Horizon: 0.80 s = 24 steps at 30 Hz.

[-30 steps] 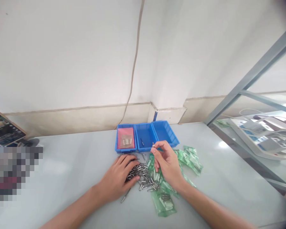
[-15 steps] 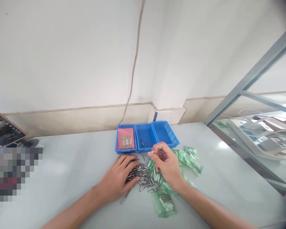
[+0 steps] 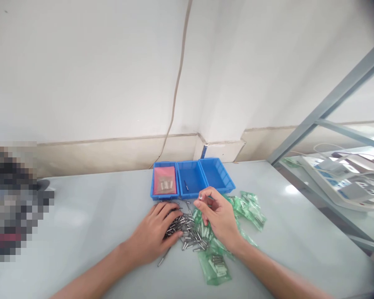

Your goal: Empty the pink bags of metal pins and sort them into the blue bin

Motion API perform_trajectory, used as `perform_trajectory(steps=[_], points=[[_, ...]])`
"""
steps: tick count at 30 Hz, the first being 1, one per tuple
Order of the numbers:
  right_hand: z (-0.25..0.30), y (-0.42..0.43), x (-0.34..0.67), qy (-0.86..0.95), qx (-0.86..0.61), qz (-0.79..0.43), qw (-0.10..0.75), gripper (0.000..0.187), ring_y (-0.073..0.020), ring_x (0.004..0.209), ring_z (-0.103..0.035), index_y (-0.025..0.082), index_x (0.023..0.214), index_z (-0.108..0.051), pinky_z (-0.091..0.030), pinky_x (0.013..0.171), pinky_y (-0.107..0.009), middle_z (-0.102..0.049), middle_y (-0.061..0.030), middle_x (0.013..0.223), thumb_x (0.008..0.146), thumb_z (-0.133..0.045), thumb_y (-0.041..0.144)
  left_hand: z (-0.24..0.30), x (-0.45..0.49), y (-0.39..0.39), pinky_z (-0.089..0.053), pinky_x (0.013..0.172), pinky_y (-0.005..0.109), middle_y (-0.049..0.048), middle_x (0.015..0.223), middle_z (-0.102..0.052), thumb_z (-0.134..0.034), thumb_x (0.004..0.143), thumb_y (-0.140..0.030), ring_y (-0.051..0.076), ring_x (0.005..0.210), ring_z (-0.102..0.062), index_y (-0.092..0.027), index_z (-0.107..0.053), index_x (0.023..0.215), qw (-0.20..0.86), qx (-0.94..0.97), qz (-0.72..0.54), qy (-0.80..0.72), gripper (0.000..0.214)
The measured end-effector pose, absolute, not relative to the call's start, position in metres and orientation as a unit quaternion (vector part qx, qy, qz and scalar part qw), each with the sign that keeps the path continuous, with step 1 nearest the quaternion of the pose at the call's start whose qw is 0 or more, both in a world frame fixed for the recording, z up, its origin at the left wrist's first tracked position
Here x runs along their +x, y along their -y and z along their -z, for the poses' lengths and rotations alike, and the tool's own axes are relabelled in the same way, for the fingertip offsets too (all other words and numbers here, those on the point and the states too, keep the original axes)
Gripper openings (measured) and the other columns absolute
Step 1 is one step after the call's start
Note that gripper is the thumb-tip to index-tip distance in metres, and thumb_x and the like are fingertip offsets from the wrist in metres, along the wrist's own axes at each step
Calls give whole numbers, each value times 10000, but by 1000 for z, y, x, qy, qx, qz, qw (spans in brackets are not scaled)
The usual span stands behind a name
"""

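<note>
A pile of small metal pins [image 3: 188, 230] lies on the pale table in front of me. My left hand [image 3: 154, 234] rests flat on the left side of the pile, fingers spread. Just right of the pile, my right hand [image 3: 218, 216] is raised a little and pinches one small metal pin [image 3: 200, 197] between thumb and fingertips. Three blue bins stand side by side behind the pile: the left bin [image 3: 163, 181] holds a pink bag, the middle bin [image 3: 190, 179] holds one dark pin, the right bin [image 3: 217, 174] looks bare.
Green plastic bags of pins [image 3: 249, 207] lie scattered to the right of and under my right hand, one [image 3: 215, 265] nearer me. A metal frame [image 3: 324, 112] rises at the right with power strips [image 3: 339, 182] behind it. A cable [image 3: 176, 95] runs down the wall.
My right hand, holding the pin, has dropped slightly from beside the middle bin toward the pile. The left hand has stayed on the pins.
</note>
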State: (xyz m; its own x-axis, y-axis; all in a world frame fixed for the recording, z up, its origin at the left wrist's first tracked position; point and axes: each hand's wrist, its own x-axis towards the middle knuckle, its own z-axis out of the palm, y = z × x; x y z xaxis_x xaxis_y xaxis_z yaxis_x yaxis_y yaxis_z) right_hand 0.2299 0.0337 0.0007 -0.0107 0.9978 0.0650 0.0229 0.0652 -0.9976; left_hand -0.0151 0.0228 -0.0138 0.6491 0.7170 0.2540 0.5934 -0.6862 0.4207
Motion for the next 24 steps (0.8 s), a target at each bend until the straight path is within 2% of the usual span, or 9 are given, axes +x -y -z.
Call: perform_trajectory(steps=[5, 11, 17, 24], points=[[1, -34, 230, 519, -486, -490, 505, 322, -82, 443, -494, 249, 934, -606, -372, 415, -235, -570, 61, 767, 962, -784, 516, 13, -15, -23, -516, 1128, 525, 111, 1465, -605, -640, 1076, -370, 323, 1350, -555, -243, -576, 1437, 156, 896, -197, -367, 389], [0, -33, 230, 518, -484, -489, 508, 351, -99, 470, -501, 232, 937, -651, -441, 424, -228, -593, 41, 738, 985, -736, 569, 12, -15, -22, -513, 1132, 519, 102, 1461, -606, -642, 1076, -370, 316, 1346, -557, -243, -576, 1435, 155, 896, -195, -368, 386], [-1, -34, 230, 536, -450, -491, 519, 319, -82, 495, -516, 239, 986, -660, -489, 445, -216, -634, 12, 893, 1091, -589, 532, 12, -15, -23, -513, 1125, 517, 104, 1465, -606, -642, 1077, -377, 317, 1343, -561, -244, -577, 1437, 152, 896, -190, -372, 390], [-4, -34, 231, 555, -457, -471, 511, 289, -83, 509, -531, 247, 1047, -723, -506, 450, -220, -633, 1, 921, 1094, -597, 503, 11, -13, -23, -518, 1113, 512, 109, 1452, -616, -636, 1078, -375, 322, 1328, -572, -238, -590, 1421, 146, 897, -194, -370, 372]])
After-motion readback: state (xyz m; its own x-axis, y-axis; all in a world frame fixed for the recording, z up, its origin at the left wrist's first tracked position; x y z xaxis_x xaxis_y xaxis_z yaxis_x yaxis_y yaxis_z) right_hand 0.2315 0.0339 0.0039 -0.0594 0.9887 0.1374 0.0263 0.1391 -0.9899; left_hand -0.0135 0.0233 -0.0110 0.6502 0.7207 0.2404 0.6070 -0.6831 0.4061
